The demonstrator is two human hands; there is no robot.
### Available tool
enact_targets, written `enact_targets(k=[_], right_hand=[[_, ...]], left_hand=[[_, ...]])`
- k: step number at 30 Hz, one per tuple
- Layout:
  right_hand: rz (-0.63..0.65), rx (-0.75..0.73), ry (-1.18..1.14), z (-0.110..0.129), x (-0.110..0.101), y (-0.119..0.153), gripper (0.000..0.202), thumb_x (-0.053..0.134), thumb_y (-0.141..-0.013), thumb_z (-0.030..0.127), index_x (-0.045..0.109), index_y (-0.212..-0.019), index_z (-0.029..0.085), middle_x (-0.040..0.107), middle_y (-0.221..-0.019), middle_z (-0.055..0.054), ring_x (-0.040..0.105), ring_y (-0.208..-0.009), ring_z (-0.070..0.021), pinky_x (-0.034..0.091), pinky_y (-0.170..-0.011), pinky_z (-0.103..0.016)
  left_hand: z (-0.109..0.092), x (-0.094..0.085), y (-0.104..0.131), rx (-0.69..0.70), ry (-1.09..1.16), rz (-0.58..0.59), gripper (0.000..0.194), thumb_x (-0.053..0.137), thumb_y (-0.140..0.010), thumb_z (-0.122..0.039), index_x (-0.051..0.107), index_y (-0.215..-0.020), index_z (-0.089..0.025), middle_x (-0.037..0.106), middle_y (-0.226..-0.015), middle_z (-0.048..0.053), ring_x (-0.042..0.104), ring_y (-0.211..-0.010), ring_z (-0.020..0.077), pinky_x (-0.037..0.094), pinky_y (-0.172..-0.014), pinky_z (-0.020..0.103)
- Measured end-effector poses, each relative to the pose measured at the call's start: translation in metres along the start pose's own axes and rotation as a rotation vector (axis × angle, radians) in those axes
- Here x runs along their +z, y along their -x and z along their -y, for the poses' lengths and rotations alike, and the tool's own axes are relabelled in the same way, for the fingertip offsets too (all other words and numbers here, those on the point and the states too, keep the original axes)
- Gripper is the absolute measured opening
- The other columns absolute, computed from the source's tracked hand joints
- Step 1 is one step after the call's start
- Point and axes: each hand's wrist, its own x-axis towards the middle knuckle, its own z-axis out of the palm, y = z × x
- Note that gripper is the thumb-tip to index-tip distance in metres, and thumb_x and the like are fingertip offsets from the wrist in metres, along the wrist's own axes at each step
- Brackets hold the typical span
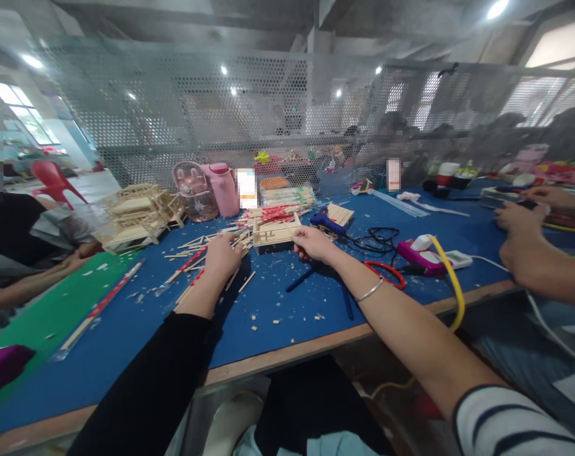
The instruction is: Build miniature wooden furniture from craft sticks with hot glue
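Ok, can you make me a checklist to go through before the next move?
1. Right hand at the small wooden frame: ok, at its right end.
2. Left hand near the loose sticks: ok.
3. Glue gun cool: cannot tell; it lies close by the right hand.
4. Blue tabletop free of scraps: not ok, little wood bits are scattered there.
5. Neighbour's hands out of the way: ok, far to the right.

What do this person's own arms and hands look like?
Both hands are gloveless. A plain black sleeve reaches toward the left hand. Above the right hand, the forearm wears a thin silvery bangle; a white sleeve with dark stripes shows higher up.
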Motion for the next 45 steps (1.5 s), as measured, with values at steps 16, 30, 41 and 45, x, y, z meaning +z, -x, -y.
enact_targets(k=[16,30,41,45], right_hand=[[0.035,0.019,0.021,-0.007,0.009,-0.002,0.009,0.050,-0.081,0.013,0.045,-0.076,0.019,0.065,-0.072,0.000,0.054,-0.047,-0.0068,0.040,-0.037,-0.015],[-0.064,0.052,0.016,-0.009,0.020,-0.002,0.005,0.057,-0.078,0.016,0.053,-0.075,0.018,0.052,-0.062,0.002,0.049,-0.048,-0.0080,0.042,-0.038,-0.017],[0.006,0.092,-0.075,-0.003,0.024,-0.001,0.008,0.054,-0.082,0.017,0.053,-0.074,0.017,0.063,-0.068,0.000,0.056,-0.047,-0.0069,0.039,-0.035,-0.014],[-0.030,0.056,-0.058,-0.006,0.023,-0.003,0.006,0.053,-0.084,0.019,0.053,-0.078,0.017,0.064,-0.069,0.000,0.057,-0.047,-0.0073,0.039,-0.035,-0.014]], left_hand=[[-0.008,0.001,0.005,-0.010,0.148,0.096,0.041,0.051,-0.079,-0.031,0.062,-0.116,-0.017,0.070,-0.097,0.008,0.062,-0.090,0.0226,0.046,-0.082,0.032],[-0.025,0.030,0.001,-0.141,0.637,0.130,0.068,0.065,-0.071,-0.023,0.041,-0.134,-0.014,0.069,-0.092,0.008,0.065,-0.079,0.0188,0.048,-0.076,0.032],[-0.033,0.027,0.005,-0.236,0.935,0.176,0.064,0.067,-0.072,-0.030,0.043,-0.128,-0.009,0.065,-0.071,0.005,0.058,-0.057,0.0127,0.046,-0.057,0.025],[-0.036,0.024,0.006,-0.318,0.958,0.132,0.070,0.064,-0.076,-0.028,0.032,-0.136,-0.009,0.065,-0.075,0.006,0.059,-0.059,0.0129,0.047,-0.057,0.025]])
